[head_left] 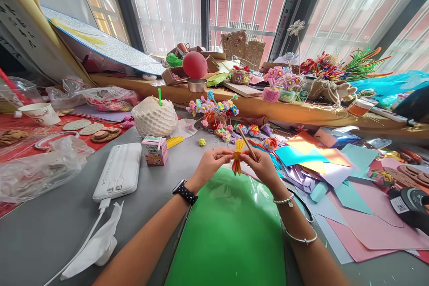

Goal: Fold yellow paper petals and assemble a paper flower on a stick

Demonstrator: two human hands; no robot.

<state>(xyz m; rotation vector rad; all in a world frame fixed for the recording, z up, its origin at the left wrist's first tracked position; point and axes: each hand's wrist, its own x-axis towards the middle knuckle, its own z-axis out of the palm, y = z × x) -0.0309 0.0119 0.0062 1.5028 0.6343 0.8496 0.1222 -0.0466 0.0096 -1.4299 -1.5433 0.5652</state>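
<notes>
Above the far end of a green board (231, 232), both hands meet at a small yellow-and-orange paper flower (237, 166). My left hand (212, 165) pinches the flower's left side between thumb and fingers. My right hand (263, 167) is closed at the flower's right side, and a thin wooden stick (247, 143) slants up out of its fingers. Whether the stick touches the flower is not clear. Behind the hands stand colourful small crafted flowers (214, 114), and a little yellow one (201, 142) lies apart on the grey table.
To the left are a white power bank (119, 172) with a cable, a pink drink carton (154, 151) and a foam-wrapped coconut (154, 116). Coloured paper sheets (365, 219) cover the right side, beside a black device (407, 208). A cluttered ledge (248, 100) runs below the windows.
</notes>
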